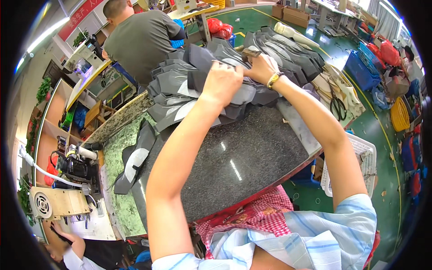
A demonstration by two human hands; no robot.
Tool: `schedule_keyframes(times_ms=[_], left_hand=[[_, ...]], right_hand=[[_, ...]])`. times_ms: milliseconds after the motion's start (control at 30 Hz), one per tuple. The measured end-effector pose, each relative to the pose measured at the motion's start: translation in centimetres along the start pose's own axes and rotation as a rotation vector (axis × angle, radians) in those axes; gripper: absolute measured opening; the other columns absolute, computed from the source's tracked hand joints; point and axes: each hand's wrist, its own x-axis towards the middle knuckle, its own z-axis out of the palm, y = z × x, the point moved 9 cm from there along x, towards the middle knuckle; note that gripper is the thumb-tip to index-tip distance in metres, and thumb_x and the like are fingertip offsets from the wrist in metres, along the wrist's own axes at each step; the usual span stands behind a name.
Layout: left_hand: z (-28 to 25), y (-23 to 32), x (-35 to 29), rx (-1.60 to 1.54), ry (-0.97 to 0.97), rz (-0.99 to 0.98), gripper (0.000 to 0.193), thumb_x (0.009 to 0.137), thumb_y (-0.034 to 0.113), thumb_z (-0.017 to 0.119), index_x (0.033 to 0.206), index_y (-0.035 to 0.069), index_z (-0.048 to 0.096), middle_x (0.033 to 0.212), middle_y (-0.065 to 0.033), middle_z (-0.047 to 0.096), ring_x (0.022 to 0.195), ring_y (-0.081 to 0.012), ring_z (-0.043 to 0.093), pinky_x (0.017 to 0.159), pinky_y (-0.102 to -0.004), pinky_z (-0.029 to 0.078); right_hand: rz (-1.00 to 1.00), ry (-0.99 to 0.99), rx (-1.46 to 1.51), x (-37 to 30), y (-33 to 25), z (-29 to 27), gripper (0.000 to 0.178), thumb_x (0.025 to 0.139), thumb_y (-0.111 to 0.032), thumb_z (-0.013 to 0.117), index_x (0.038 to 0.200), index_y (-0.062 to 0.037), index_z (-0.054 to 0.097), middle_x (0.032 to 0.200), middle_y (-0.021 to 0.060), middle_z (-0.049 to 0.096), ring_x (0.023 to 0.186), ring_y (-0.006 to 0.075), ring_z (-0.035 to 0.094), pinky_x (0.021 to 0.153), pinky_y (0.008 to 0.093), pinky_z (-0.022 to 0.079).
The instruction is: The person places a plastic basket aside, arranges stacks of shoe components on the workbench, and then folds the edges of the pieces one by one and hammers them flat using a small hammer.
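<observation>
Both my arms reach across a dark speckled stone slab point(234, 157) to a long heap of flat, dark grey cut pieces point(168, 85) with pale grey patches. My left hand point(223, 81) is closed, its curled fingers gripping the edge of a raised dark grey piece point(201, 60). Close beside it, my right hand point(263, 68) pinches a small brown block-like object point(250, 54) over the heap; its kind is unclear. The two hands nearly touch. A few more grey pieces point(137, 159), one with a white patch, lie apart at the slab's left end.
Black-handled scissors point(337, 105) lie on beige cloth point(353, 99) right of the heap. A white plastic basket point(369, 157) stands below the right edge. A sewing machine point(60, 200) is at left. Another person point(144, 40) sits beyond the table; blue crates point(360, 67) stand far right.
</observation>
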Motion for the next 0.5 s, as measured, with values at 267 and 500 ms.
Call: schedule_keyframes(times_ms=[267,500], left_hand=[[-4.9,6.6,-17.5,-1.148,-0.318,-0.425,0.042,0.085,0.021,0.07,0.124,0.015,0.055,0.082,-0.0142,0.066,0.075,-0.0352,0.067,0.065,-0.0433,0.052],[0.2,2.0,-33.0,-0.959,-0.561,-0.755,0.043,0.077,0.021,0.078,0.116,0.012,0.062,0.078,-0.0096,0.062,0.067,-0.0264,0.062,0.064,-0.0375,0.05]], right_hand=[[-0.083,0.084,-0.052,-2.7,3.1,-2.6,0.048,0.085,-0.048,0.064,0.108,-0.0057,0.065,0.088,0.0181,0.069,0.083,0.0378,0.067,0.075,0.0455,0.053],[-0.435,-0.674,0.535,-23.6,-9.6,-0.2,0.027,0.093,-0.021,0.061,0.117,-0.0083,0.063,0.092,0.0126,0.066,0.082,0.0294,0.067,0.074,0.037,0.053]])
